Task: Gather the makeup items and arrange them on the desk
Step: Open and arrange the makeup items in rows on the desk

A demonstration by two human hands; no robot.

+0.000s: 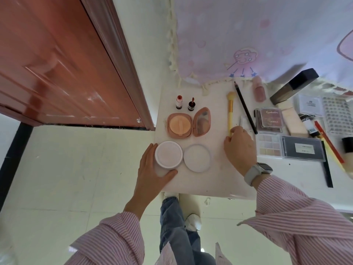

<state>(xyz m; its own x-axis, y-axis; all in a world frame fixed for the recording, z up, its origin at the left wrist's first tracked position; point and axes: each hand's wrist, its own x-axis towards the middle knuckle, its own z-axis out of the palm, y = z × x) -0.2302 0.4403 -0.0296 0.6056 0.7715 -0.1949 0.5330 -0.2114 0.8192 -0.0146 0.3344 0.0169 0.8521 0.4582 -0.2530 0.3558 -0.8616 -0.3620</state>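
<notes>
White desk (214, 180) by a red door. Left hand (152, 169) grips the white powder jar (168, 154) at the near-left edge. Right hand (239, 150) pinches the yellow makeup brush (230, 111) by its handle end; long axis runs near-far, bristles pointing away. Open pink compact (188, 124) lies beyond the jar.

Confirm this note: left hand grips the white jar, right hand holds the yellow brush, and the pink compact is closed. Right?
Not quite. The head view shows the pink compact open, its mirror lid folded out. The rest stands: the left hand grips the white jar, and the right hand holds the yellow brush.
</notes>
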